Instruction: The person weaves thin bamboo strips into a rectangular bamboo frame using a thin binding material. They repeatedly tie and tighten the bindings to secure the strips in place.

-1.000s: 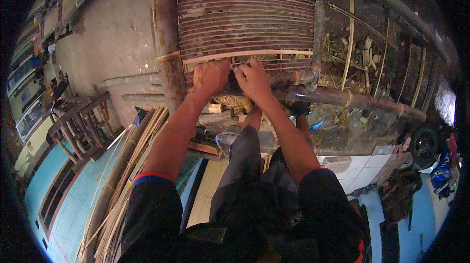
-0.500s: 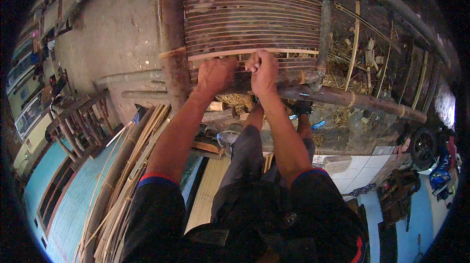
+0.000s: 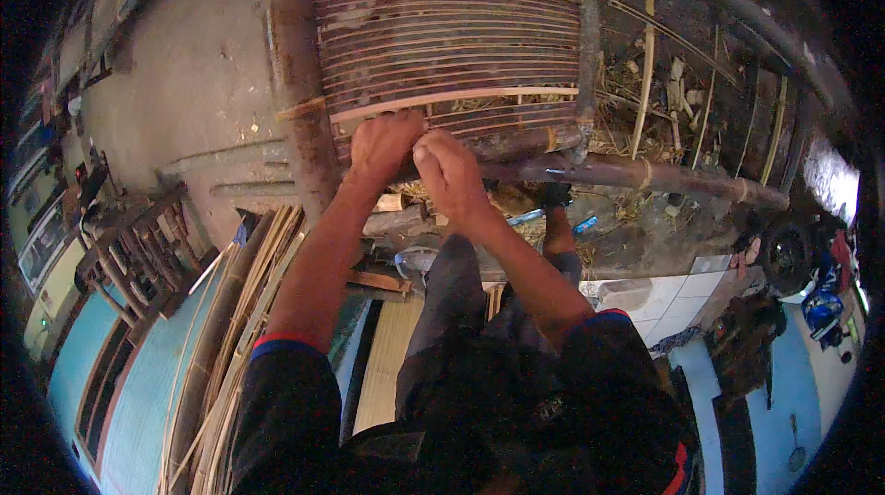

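Observation:
A pale bamboo strip (image 3: 498, 92) lies crosswise on a panel of thin bamboo slats (image 3: 442, 39), set in a frame of thick bamboo poles. My left hand (image 3: 385, 140) is closed at the strip's lower edge, near its left end, with the fingertips hidden on the far side. Just right of it and slightly nearer, my right hand (image 3: 446, 168) is closed in a pinch, close against the left hand. What sits between its fingers is too small to make out. Below the strip, a few more slats (image 3: 516, 117) run above the lower bamboo pole (image 3: 525, 142).
A thick upright pole (image 3: 300, 80) bounds the panel on the left. Long split bamboo lengths (image 3: 230, 311) lean at the lower left, near a wooden rack (image 3: 138, 251). Bamboo scraps (image 3: 678, 94) litter the ground to the right. White tiles (image 3: 654, 301) and a wheel (image 3: 788, 255) are farther right.
My right hand has moved left and nearer, off the middle of the strip and up against my left hand. The view has shifted, so the frame sits farther left.

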Demonstrator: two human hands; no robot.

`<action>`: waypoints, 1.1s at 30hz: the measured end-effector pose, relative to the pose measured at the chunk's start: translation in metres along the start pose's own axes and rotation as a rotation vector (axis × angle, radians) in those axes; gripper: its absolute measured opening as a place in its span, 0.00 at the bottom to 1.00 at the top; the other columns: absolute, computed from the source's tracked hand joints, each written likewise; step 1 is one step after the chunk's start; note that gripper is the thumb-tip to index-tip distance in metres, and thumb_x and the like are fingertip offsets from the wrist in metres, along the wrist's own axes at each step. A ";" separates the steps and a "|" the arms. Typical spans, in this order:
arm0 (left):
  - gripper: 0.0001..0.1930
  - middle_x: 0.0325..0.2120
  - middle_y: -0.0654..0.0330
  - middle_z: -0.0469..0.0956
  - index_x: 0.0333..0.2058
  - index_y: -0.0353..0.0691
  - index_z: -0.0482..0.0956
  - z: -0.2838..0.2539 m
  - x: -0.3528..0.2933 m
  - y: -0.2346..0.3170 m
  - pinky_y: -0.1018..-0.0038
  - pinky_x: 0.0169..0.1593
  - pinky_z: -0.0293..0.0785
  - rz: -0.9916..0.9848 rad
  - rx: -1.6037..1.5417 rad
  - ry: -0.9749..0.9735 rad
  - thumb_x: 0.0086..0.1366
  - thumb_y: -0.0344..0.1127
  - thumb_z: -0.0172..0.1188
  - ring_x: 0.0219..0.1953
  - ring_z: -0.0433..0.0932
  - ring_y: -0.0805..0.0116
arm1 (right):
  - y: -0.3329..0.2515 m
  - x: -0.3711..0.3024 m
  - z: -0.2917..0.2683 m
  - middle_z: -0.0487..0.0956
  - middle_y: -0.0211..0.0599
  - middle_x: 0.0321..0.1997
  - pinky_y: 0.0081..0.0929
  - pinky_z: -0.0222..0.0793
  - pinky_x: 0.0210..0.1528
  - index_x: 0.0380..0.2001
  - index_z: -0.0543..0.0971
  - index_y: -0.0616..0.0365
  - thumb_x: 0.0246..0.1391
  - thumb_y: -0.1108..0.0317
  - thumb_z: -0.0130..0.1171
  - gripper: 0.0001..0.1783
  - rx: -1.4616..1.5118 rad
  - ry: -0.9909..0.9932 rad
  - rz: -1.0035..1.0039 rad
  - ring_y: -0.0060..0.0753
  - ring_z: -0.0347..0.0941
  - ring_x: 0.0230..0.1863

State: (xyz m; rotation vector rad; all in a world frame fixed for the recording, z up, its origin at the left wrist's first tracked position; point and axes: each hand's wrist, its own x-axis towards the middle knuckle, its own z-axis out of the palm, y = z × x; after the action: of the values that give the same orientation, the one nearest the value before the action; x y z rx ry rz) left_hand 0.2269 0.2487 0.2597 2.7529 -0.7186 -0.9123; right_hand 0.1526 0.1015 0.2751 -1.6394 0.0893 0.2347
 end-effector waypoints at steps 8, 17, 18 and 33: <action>0.09 0.39 0.54 0.82 0.41 0.42 0.78 -0.011 -0.012 0.026 0.54 0.44 0.78 -0.074 0.090 0.190 0.62 0.34 0.57 0.41 0.81 0.48 | 0.119 -0.052 -0.119 0.77 0.54 0.49 0.49 0.69 0.56 0.50 0.76 0.64 0.62 0.64 0.56 0.17 -0.569 0.414 0.113 0.58 0.73 0.51; 0.18 0.49 0.49 0.79 0.48 0.37 0.78 0.030 -0.012 0.081 0.55 0.57 0.74 0.163 -0.228 0.484 0.58 0.24 0.61 0.52 0.77 0.44 | 0.192 -0.016 -0.173 0.77 0.50 0.50 0.50 0.65 0.61 0.46 0.78 0.63 0.59 0.65 0.58 0.16 -0.853 0.413 -0.145 0.56 0.71 0.55; 0.17 0.49 0.49 0.78 0.48 0.37 0.78 0.038 -0.005 0.091 0.55 0.58 0.73 0.177 -0.235 0.475 0.59 0.25 0.60 0.52 0.76 0.44 | 0.197 -0.016 -0.173 0.77 0.50 0.51 0.50 0.65 0.61 0.47 0.78 0.63 0.59 0.65 0.58 0.16 -0.852 0.420 -0.155 0.56 0.70 0.56; 0.12 0.35 0.56 0.81 0.47 0.46 0.80 0.088 0.081 0.117 0.52 0.45 0.74 0.053 0.033 0.321 0.67 0.40 0.57 0.39 0.81 0.53 | 0.218 -0.013 -0.177 0.78 0.47 0.45 0.55 0.62 0.61 0.44 0.77 0.62 0.59 0.66 0.54 0.14 -0.683 0.467 -0.194 0.56 0.70 0.53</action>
State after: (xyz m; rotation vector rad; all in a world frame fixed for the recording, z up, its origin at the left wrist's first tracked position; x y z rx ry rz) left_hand 0.1852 0.1076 0.1805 2.7965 -0.7467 -0.4349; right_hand 0.1142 -0.0942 0.0762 -2.3435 0.2207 -0.3086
